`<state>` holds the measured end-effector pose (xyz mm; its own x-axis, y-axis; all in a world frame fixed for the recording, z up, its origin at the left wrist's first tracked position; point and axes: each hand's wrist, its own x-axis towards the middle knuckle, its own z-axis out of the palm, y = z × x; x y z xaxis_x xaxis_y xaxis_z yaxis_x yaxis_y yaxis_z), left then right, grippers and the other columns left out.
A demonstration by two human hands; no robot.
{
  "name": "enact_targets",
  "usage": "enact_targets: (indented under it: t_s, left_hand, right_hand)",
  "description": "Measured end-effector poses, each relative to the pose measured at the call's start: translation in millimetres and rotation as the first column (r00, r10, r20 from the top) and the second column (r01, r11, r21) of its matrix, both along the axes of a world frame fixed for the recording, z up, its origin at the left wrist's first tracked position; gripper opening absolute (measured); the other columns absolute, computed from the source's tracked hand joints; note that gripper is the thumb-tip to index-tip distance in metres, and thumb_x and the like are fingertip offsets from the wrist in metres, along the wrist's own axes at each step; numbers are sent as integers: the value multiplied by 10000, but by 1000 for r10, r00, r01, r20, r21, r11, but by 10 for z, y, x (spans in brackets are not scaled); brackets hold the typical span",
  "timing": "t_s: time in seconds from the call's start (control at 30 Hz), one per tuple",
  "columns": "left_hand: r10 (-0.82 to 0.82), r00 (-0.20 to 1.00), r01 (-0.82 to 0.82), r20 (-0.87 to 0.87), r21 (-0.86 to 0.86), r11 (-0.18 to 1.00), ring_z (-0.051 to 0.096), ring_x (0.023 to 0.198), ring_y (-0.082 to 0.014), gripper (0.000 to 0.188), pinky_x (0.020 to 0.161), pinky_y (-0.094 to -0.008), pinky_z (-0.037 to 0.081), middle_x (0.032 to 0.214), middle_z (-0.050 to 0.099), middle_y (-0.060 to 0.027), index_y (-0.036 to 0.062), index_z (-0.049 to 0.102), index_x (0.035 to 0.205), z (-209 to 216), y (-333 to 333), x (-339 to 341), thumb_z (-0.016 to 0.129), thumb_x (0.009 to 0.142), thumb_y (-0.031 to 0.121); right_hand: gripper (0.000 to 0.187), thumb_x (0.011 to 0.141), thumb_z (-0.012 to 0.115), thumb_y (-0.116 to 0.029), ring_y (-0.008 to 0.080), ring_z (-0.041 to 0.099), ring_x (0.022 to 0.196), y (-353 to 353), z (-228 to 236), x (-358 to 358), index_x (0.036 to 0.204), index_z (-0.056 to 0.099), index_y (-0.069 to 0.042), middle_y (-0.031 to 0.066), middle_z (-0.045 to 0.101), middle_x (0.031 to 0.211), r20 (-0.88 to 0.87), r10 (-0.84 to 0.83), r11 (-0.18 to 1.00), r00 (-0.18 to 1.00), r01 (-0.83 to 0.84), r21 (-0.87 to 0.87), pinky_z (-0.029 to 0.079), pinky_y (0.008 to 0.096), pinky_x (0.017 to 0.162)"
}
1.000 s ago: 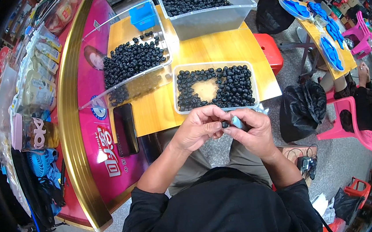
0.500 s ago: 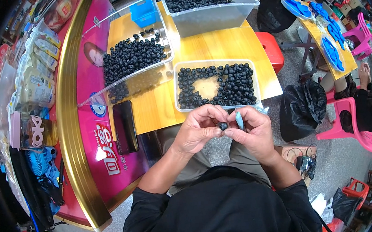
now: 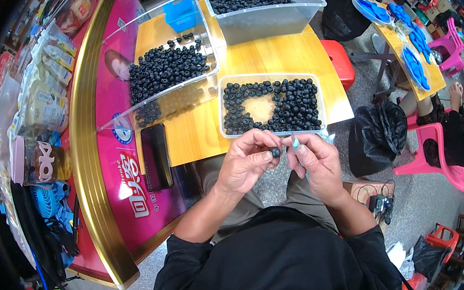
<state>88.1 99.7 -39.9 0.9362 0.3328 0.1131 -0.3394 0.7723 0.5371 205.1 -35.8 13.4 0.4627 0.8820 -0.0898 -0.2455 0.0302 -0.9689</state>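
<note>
Between the thumb and fingers of my left hand [image 3: 245, 165] is a round black bead [image 3: 275, 153]. My right hand [image 3: 320, 165], close beside it, grips a slim light-blue tool [image 3: 296, 144] between thumb and fingers; its exact kind is not clear. Both hands are just in front of a shallow clear plastic tray [image 3: 321, 95] at the table's near edge. Black beads [image 3: 294, 103] fill much of that tray, around a bare patch in its middle.
On the wooden table [image 3: 268, 56] stand a clear bin [image 3: 213, 47] of beads with a blue box [image 3: 181, 16] inside, and a deeper bead-filled bin [image 3: 271, 23]. A phone [image 3: 157, 157] lies left. Red stool [image 3: 338, 64] and pink chair [image 3: 448, 153] stand right, near a seated person.
My right hand has drawn slightly away from the bead and turned, bringing the light-blue tool more upright. The bead in my left hand shows more fully.
</note>
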Motion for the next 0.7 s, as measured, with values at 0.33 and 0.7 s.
enact_targets:
  t_s: [0.33, 0.7]
  left_hand:
    - [42, 997, -48, -67, -79, 996, 597, 850, -146, 162, 734, -264, 510, 1016, 593, -97, 21, 590, 970, 94, -24, -44, 643, 818, -3]
    - [51, 997, -53, -60, -33, 998, 594, 838, -144, 157, 700, -255, 509, 1012, 595, -94, 24, 596, 963, 85, -2, -41, 649, 817, 5]
  right_hand:
    - [298, 863, 606, -8, 105, 572, 752, -26, -6, -146, 1157, 556, -4, 78, 619, 967, 395, -5, 999, 919, -13, 45, 468, 247, 678]
    - [315, 838, 630, 4, 130, 606, 763, -15, 64, -118, 1149, 577, -6, 103, 642, 959, 497, 1, 1000, 868, -15, 24, 481, 252, 686]
